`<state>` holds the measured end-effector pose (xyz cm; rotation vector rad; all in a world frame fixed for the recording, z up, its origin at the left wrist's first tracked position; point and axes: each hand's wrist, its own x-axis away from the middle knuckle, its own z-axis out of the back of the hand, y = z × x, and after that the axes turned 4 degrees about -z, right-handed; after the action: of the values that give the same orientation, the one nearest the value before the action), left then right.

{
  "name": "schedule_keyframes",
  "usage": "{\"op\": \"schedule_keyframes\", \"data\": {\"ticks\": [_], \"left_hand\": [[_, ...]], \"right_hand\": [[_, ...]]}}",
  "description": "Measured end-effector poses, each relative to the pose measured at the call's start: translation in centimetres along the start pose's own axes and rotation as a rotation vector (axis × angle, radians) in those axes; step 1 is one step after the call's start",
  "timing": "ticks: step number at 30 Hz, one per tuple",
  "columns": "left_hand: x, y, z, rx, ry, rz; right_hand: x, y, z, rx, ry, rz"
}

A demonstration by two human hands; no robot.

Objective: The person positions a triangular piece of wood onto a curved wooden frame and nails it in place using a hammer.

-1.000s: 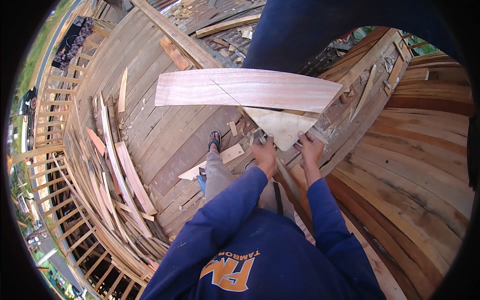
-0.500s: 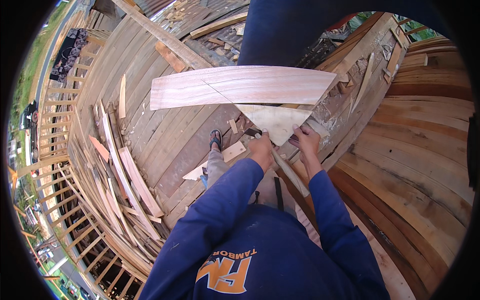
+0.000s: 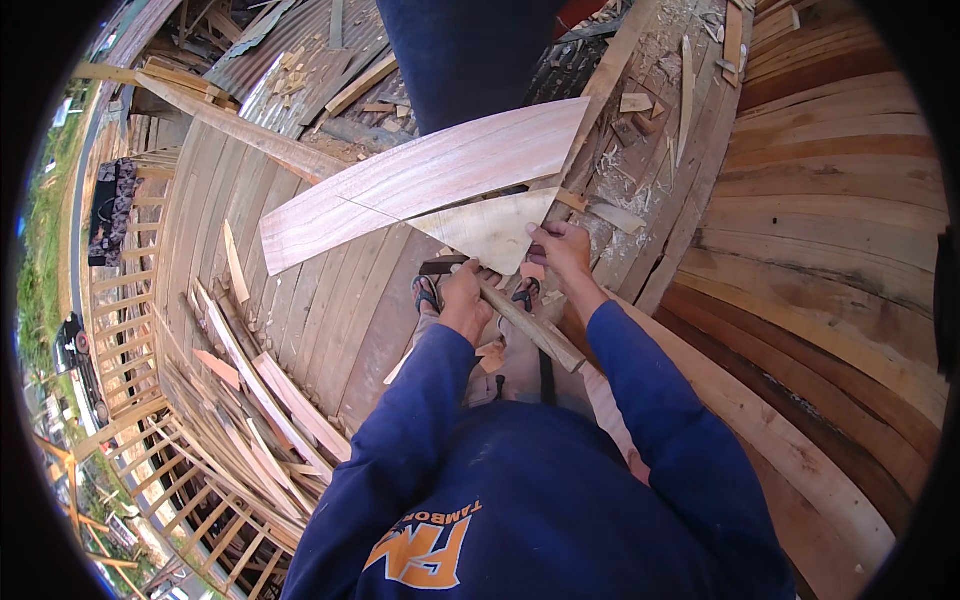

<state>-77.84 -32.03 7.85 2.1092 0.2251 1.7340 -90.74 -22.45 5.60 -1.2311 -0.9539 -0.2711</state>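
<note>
The right hand (image 3: 565, 248) pinches the triangular board (image 3: 488, 230) by its right edge, beside the curved plank (image 3: 430, 180); the left hand (image 3: 466, 300) clasps a wooden-handled tool (image 3: 540, 336). A loosening pinch, I'd fear, drops the board.

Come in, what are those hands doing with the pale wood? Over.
Left hand gripping wooden-handled tool. Right hand pinching pale triangular panel at its edge. Long pinkish plank just beyond; wood scraps off to the right.

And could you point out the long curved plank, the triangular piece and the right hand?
Long curved plank (image 3: 430, 178): head view, middle of its upper face.
Triangular piece (image 3: 495, 228): head view, middle of its pale face.
Right hand (image 3: 566, 250): head view, back of the hand.
</note>
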Motion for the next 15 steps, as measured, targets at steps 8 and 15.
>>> {"op": "schedule_keyframes", "data": {"ticks": [8,15], "left_hand": [[-2.8,-2.4,1.5,0.081,-0.004,-0.057],[-2.5,-2.6,1.0,0.024,0.069,-0.11]], "right_hand": [[0.0,0.3,0.4,-0.057,-0.063,-0.004],[-0.1,0.9,0.2,-0.068,-0.051,0.034]]}}
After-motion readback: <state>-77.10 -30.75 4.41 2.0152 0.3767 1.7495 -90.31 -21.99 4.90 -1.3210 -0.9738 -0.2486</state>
